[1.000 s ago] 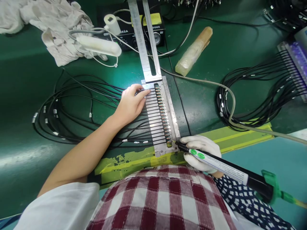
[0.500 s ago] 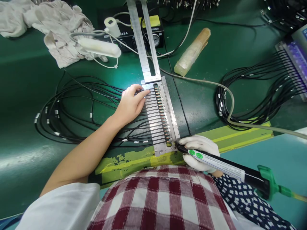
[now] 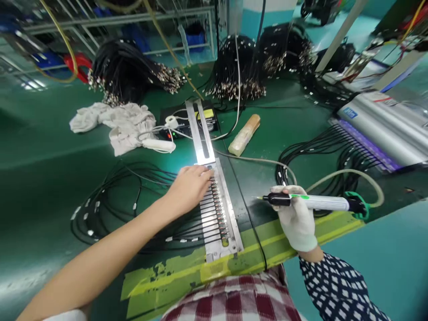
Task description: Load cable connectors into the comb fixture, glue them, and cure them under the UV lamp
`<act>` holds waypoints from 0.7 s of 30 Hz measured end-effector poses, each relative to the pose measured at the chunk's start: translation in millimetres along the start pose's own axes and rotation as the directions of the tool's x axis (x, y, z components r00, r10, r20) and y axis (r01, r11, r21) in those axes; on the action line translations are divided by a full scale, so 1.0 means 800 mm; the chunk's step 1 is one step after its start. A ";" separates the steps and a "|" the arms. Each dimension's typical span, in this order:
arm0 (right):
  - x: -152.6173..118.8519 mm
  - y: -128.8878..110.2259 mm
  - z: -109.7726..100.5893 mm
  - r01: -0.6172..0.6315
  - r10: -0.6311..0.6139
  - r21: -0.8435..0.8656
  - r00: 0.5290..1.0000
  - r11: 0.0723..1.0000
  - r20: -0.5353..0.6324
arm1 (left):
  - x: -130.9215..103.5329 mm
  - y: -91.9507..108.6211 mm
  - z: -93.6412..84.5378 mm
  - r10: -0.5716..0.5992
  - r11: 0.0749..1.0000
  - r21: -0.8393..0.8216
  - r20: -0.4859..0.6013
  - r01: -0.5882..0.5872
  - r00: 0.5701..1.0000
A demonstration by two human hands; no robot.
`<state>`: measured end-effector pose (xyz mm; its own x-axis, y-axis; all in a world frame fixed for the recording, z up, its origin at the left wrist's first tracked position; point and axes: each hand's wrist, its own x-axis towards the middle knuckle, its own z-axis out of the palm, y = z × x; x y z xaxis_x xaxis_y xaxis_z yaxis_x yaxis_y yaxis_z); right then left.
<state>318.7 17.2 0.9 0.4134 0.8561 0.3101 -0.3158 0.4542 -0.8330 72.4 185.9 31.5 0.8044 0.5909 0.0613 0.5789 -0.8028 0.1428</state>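
Note:
A metal fixture (image 3: 230, 214) lies on the green table, with a row of black cables (image 3: 190, 232) running into its slots from the left. Bare and palm down, my left hand (image 3: 189, 187) rests on the fixture's upper end, its fingertips on the cable ends there; whether it pinches anything is hidden. To the right of the fixture, my right hand (image 3: 297, 218), in a white glove, is closed round a dispensing syringe (image 3: 321, 203). The syringe's thin tip points left, apart from the fixture. A slotted metal bar (image 3: 197, 129) extends from the fixture's far end.
Behind the fixture are a black control box (image 3: 174, 116), white cloths (image 3: 130, 125) and a wrapped block (image 3: 245, 136). Cable bundles (image 3: 237, 67) lie at the back. A silver machine (image 3: 384, 125) with slotted cables stands at the right. A hose (image 3: 364, 173) trails from the syringe.
My right hand has lifted the syringe away from the fixture's near end, to the right and farther up. My left hand stays at the fixture's upper end. The view has tilted up.

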 end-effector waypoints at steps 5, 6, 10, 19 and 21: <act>0.046 -0.008 -0.012 -0.005 0.018 0.171 0.997 0.985 -0.078 | 0.165 0.066 0.010 -0.139 0.989 0.039 -0.052 0.141 0.989; 0.051 -0.011 -0.014 -0.022 0.037 0.195 0.997 0.981 -0.073 | 0.192 0.073 0.016 -0.242 0.970 0.004 -0.037 0.242 0.970; 0.068 -0.035 -0.034 -0.031 0.079 0.253 0.980 0.967 -0.182 | 0.206 0.065 0.024 -0.218 0.972 -0.088 0.001 0.217 0.976; 0.113 -0.060 -0.017 -0.050 0.105 0.209 0.960 0.977 -0.259 | -0.053 -0.008 0.013 0.093 0.866 -0.477 -0.138 -0.148 0.986; 0.110 -0.046 0.012 -0.173 0.202 0.176 0.965 0.969 -0.164 | -0.080 -0.007 0.019 0.076 0.869 -0.475 -0.151 -0.140 0.986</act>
<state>358.6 78.3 62.9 0.4754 0.8780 0.0555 -0.5278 0.3352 -0.7805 19.2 151.4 12.0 0.8167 0.5332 0.2206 0.3269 -0.7426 0.5845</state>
